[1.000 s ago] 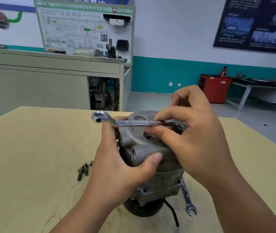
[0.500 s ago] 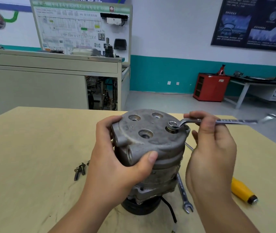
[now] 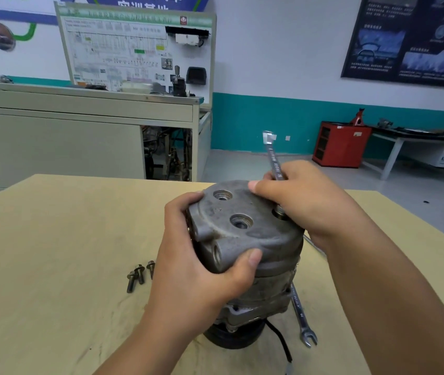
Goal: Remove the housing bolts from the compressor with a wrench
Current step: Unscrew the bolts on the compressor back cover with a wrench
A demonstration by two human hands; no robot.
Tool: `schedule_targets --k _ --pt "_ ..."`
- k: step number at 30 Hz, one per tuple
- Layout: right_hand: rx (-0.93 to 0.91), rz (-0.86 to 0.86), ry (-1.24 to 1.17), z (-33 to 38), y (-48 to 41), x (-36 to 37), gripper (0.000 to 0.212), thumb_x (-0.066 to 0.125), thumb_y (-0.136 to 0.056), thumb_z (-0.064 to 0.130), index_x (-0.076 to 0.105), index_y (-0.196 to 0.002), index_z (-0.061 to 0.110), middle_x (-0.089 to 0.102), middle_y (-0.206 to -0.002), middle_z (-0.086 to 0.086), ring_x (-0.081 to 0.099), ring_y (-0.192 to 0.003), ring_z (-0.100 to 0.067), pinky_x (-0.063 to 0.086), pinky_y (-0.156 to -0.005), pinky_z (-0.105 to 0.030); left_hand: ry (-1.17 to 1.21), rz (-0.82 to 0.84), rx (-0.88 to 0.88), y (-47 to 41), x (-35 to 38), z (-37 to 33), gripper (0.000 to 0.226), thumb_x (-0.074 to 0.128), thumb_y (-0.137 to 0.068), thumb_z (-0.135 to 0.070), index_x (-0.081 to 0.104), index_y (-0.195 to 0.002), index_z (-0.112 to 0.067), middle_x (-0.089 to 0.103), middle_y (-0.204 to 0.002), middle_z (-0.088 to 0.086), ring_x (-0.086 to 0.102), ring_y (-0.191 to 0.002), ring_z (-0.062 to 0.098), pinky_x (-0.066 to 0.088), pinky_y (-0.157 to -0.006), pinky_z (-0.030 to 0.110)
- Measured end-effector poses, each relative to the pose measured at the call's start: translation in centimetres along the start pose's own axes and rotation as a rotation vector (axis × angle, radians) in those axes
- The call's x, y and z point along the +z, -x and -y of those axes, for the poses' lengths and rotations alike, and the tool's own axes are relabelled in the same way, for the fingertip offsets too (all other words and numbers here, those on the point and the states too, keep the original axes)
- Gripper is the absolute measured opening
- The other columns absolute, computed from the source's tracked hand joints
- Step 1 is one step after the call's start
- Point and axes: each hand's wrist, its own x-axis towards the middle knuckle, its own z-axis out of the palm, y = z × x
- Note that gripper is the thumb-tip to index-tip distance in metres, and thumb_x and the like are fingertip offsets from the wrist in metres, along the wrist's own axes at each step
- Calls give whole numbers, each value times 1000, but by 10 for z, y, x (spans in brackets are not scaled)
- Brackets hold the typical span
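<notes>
Item: compressor, grey cast housing, standing on end on its dark pulley at the near middle of the table.
Left hand: left hand wraps the upper housing from the left, fingers over the far rim and thumb pressed on the near side, bracing it.
Right hand: right hand is clamped round the wrench, thumb lying on the cover top.
Wrench position: the lower end sits at the right edge of the cover, where a bolt would be. The shaft rises steeply towards the far side. The bolt head itself cannot be made out.
Already out: three loose bolts lie on the table, left of the compressor.
Also present: spare wrench lies flat, near right of the base.
Stage (judged): last rim bolt being worked loose.
Risk, slip: with the shaft tilted so steeply, the wrench end may ride off the head and round it, or knuckles may strike the cover.
Risk, tip: the pulley base is narrow, so a hard pull could rock the unit if the left grip eases.
Risk, stray parts: the loose bolts may roll if the table is jolted.
</notes>
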Motion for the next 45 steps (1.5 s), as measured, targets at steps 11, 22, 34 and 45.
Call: schedule_targets --k 11,22,34,45 --pt "-510 -269 113 -3 36 10 22 76 -65 46 55 -59 47 43 -92 17 35 -97 -6 33 -88 -28 41 37 23 -3 -1 0 65 70 -51 -52 40 -109 -47 58 -111 -28 62 -99 -5 49 -74 12" --pt "-672 -707 -382 -57 48 23 8 59 -89 35 67 -88 37 64 -92 20 59 -93 -16 44 -84 -24 1 22 7 -2 0 -2 67 68 -48 -56 36 -107 -56 53 -112 -35 57 -101 -10 42 -74 2" --pt "66 -273 -503 -20 20 4 38 53 -93 37 51 -77 2 55 -62 9 53 -54 4 42 -51 -13 14 -45 -50 0 -6 2 71 67 -47 -59 37 -110 -47 53 -111 -34 59 -99 -6 51 -78 24" --pt "108 -28 -187 -2 1 -8 34 52 -94 36 43 -67 17 36 -60 3 35 -59 -16 25 -59 -32 13 36 -36 0 -4 -1 68 70 -46 -56 36 -105 -58 53 -112 -32 60 -100 -5 51 -73 14"
